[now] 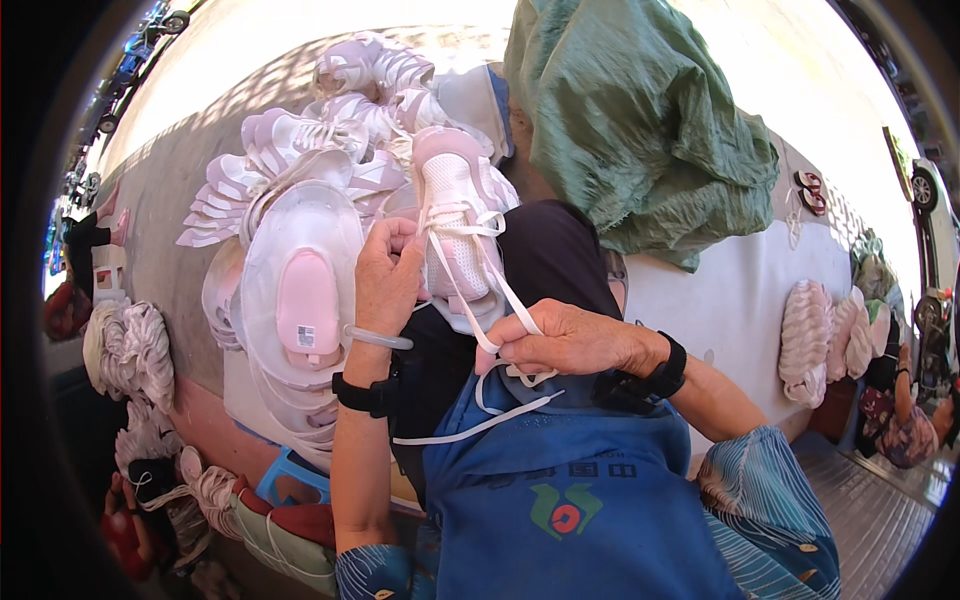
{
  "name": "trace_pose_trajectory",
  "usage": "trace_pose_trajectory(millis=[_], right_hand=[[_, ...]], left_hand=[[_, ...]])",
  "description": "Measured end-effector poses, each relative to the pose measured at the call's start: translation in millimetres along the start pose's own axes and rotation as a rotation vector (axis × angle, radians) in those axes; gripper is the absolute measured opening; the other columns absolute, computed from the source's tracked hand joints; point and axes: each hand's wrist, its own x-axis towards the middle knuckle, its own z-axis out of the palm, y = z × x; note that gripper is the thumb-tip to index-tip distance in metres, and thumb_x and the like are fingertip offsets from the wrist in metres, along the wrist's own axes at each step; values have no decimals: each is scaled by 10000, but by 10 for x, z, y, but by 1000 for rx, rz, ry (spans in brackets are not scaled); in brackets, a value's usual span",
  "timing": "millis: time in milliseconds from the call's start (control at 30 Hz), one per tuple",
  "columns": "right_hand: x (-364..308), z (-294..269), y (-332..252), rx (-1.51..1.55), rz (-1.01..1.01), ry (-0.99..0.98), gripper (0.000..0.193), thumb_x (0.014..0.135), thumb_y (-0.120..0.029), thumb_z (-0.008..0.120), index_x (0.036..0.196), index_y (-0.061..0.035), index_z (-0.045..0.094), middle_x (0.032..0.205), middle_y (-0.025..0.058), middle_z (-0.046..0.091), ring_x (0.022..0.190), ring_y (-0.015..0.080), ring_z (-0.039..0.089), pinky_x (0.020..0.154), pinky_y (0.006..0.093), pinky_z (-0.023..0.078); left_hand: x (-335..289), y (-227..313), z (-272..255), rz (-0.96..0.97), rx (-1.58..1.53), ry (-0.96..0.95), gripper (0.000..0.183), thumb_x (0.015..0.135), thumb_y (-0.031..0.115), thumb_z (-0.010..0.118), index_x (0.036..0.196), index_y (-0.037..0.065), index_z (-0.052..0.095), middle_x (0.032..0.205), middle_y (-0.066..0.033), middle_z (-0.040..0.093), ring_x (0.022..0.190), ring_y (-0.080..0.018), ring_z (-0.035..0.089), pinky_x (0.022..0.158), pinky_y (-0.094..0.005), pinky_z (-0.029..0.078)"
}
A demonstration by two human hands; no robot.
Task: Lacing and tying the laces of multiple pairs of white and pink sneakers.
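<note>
A pale pink and white sneaker (450, 190) rests on my lap, toe pointing away from me, with white laces threaded across its top. My right hand (560, 335) is closed on the white shoelace (510, 295), which is drawn taut toward me from the eyelets. The loose lace ends trail over my blue apron (580, 470). At the sneaker's left side, my left hand (392, 275) has its fingers curled and thumb pressed in, touching or nearly touching the shoe's edge. What sits between those fingertips is hidden.
Left of my lap is a clear plastic piece with a pink insole-shaped pad (310, 305). Beyond it, similar sneakers (290, 140) are heaped. A green sack (640, 130) stands ahead right. More shoes (805, 340) lie far right, near another person (905, 415). A blue stool (290, 475) is lower left.
</note>
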Motion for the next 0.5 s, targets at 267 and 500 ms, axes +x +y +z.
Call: trace_pose_trajectory(millis=[267, 500], right_hand=[[28, -46, -52, -55, -4, -41, 266, 881, -152, 446, 997, -27, 650, 662, -22, 453, 606, 63, 415, 558, 216, 356], [-57, -22, -185, 1, 64, -66, 253, 869, -144, 451, 960, -21, 653, 618, -33, 435, 571, 57, 403, 534, 221, 335]], left_hand=[[213, -163, 84, 249, 318, 103, 139, 840, 94, 565, 933, -8, 583, 779, -110, 592, 676, -181, 575, 636, -316, 469], [413, -316, 52, 286, 488, 153, 108, 848, 69, 519, 892, -23, 554, 823, -180, 601, 785, -349, 583, 712, -410, 458]])
